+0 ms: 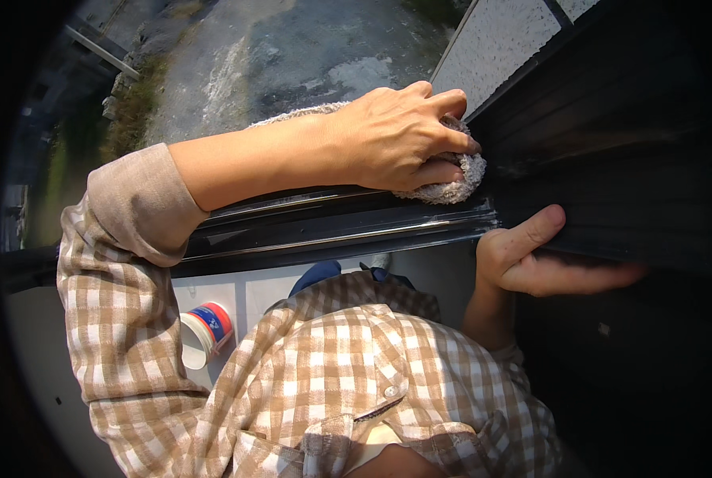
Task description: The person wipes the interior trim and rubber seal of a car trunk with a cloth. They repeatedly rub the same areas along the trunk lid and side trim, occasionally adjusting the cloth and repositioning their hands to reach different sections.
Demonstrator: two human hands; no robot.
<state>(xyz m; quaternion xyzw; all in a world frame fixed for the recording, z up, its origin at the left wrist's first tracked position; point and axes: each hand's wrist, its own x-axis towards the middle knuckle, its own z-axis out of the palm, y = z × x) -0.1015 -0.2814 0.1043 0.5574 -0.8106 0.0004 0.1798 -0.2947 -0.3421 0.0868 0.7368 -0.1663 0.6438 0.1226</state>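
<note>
My left hand (400,140) is closed around a bunched, fluffy grey-white cloth (472,173), with its back towards me. The cloth lies against the inner right corner of a dark window frame (332,230) with shiny metal tracks, and part of it shows behind my wrist. To the lower right, my right hand (529,257) is at the edge of the dark side panel (589,149), thumb up and fingers stretched to the right, somewhat blurred. It holds nothing visible; whether it touches the panel is unclear.
A white bucket (197,346) with a red and blue band stands on the pale tiled floor (260,290) at my lower left. Beyond the frame, far below, lies grey ground (296,54) with grass at the left. A speckled pale wall or ledge (499,48) rises at the upper right.
</note>
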